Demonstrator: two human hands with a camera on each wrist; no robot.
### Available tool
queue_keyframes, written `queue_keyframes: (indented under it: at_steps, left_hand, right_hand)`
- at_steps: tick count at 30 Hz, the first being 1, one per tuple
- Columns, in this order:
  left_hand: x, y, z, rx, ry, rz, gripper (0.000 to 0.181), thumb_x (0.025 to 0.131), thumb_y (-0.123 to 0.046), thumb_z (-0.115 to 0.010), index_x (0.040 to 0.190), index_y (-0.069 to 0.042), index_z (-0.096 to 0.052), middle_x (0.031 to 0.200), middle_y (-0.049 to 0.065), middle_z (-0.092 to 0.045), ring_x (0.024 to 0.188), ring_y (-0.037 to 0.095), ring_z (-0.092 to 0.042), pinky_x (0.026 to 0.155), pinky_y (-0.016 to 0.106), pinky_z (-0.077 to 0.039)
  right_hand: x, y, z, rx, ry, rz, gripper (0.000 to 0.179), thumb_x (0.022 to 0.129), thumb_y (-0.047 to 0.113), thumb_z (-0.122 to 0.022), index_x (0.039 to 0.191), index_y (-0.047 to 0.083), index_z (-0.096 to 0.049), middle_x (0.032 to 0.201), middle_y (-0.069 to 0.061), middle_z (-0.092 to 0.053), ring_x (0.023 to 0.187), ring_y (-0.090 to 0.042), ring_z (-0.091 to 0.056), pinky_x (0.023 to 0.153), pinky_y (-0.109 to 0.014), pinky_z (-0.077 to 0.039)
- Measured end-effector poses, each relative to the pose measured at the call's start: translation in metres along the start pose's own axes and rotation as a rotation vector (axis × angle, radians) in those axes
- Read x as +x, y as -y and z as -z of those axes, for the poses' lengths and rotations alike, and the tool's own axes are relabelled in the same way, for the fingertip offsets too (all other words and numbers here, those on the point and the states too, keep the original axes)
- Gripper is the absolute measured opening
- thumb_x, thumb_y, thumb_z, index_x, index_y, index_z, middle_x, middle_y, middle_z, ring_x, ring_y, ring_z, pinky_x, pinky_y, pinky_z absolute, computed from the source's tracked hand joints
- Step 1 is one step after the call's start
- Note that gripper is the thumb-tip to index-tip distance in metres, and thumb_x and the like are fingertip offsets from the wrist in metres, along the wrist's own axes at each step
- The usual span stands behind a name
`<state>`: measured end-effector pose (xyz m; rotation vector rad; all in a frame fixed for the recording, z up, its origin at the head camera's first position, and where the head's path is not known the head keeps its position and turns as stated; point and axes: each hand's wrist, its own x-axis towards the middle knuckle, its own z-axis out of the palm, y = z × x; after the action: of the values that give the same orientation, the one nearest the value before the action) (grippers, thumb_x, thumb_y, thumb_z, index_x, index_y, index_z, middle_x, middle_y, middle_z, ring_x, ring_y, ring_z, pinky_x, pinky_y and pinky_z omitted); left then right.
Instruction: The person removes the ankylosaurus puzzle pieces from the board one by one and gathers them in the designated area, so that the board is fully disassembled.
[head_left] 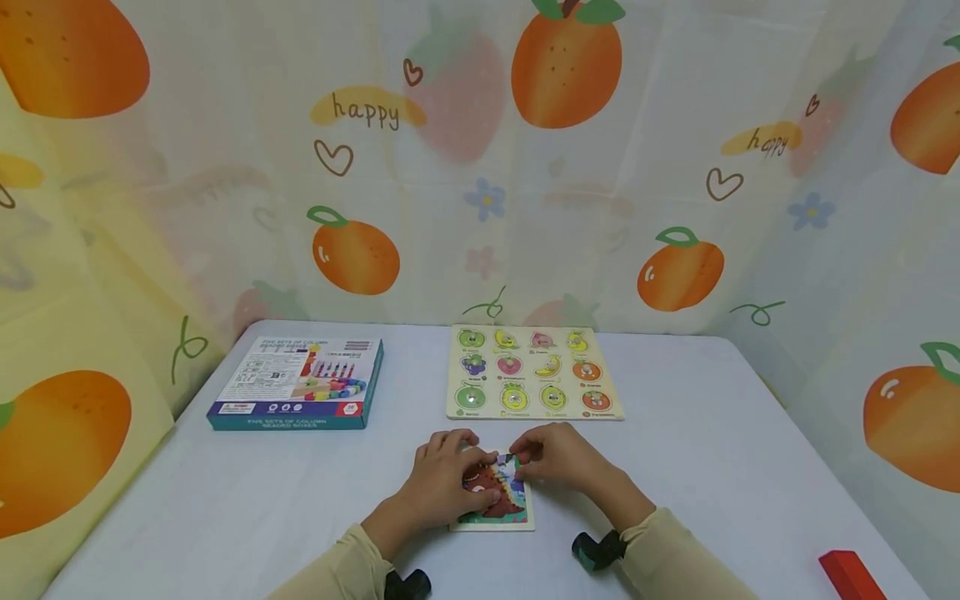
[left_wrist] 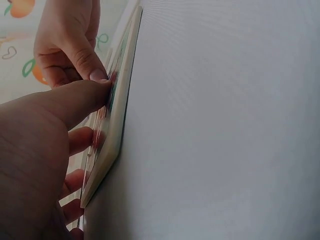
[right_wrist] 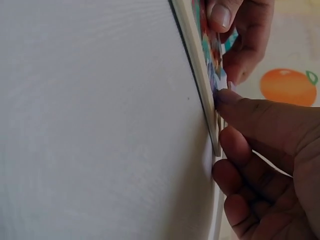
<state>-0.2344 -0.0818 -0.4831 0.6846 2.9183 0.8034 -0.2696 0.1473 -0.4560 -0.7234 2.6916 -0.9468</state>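
Note:
A small jigsaw puzzle board (head_left: 495,526) with a pale frame and a red-brown dinosaur picture lies flat on the table before me. My left hand (head_left: 447,482) rests across its left side, thumb and fingers spread over the picture. At the upper right corner, my right hand (head_left: 558,456) pinches a puzzle piece between thumb and curled fingers; most of the piece is hidden. In the left wrist view, the left thumb (left_wrist: 82,97) touches the picture near the right hand's thumb. The right thumb (right_wrist: 240,107) lies against the board's edge area in the right wrist view.
Behind the puzzle lies a fruit picture board (head_left: 535,412). A flat teal and white box (head_left: 296,383) sits at the back left. Near the front right edge is a red block (head_left: 851,573). A fruit-printed curtain (head_left: 480,242) surrounds the white table (head_left: 697,467).

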Motion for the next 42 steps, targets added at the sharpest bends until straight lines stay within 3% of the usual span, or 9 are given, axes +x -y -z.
queue_keyframes:
  at_steps: [7,14,21,32,42]
  left_hand:
    - [0.000,-0.002,0.003,-0.007,-0.007,-0.006,0.050,0.083,-0.058,-0.069,0.125,-0.032,-0.066,0.132,-0.001,-0.044,0.125,0.027,-0.033,0.099,0.054,-0.028]
    - [-0.001,-0.002,0.002,-0.011,-0.002,-0.001,0.052,0.082,-0.059,-0.069,0.126,-0.030,-0.066,0.133,0.000,-0.045,0.126,0.029,-0.034,0.100,0.056,-0.028]
    - [-0.003,-0.004,0.002,-0.012,0.000,-0.004,0.054,0.083,-0.058,-0.070,0.128,-0.029,-0.066,0.134,0.002,-0.045,0.127,0.031,-0.034,0.100,0.057,-0.027]
    - [-0.003,-0.004,0.002,-0.015,-0.004,0.003,0.053,0.083,-0.057,-0.070,0.128,-0.029,-0.065,0.135,0.002,-0.044,0.129,0.032,-0.032,0.101,0.056,-0.027]
    - [-0.003,-0.002,0.000,-0.016,0.002,0.010,0.055,0.083,-0.059,-0.069,0.130,-0.031,-0.063,0.135,0.001,-0.043,0.129,0.031,-0.030,0.102,0.057,-0.025]
  right_hand:
    - [0.000,-0.001,0.002,-0.062,-0.006,0.078,0.021,0.078,0.018,-0.084,0.097,0.013,-0.075,0.080,0.014,-0.063,0.076,-0.006,-0.056,0.070,-0.025,-0.049]
    - [0.000,-0.001,0.003,-0.090,0.013,0.082,0.023,0.076,0.020,-0.086,0.094,0.015,-0.073,0.078,0.015,-0.061,0.075,-0.007,-0.056,0.071,-0.026,-0.049]
    - [-0.002,0.002,0.007,-0.206,0.000,0.111,0.021,0.076,0.027,-0.083,0.092,0.016,-0.075,0.075,0.015,-0.061,0.074,-0.006,-0.052,0.072,-0.028,-0.046]
    - [-0.025,-0.023,0.034,-0.194,-0.036,0.051,0.022,0.077,0.030,-0.083,0.096,0.019,-0.078,0.087,0.017,-0.065,0.085,-0.008,-0.060,0.076,-0.030,-0.050]
    - [-0.058,-0.060,0.067,-0.208,-0.067,-0.056,0.021,0.076,0.027,-0.084,0.096,0.022,-0.079,0.085,0.016,-0.064,0.079,-0.014,-0.054,0.067,-0.028,-0.044]
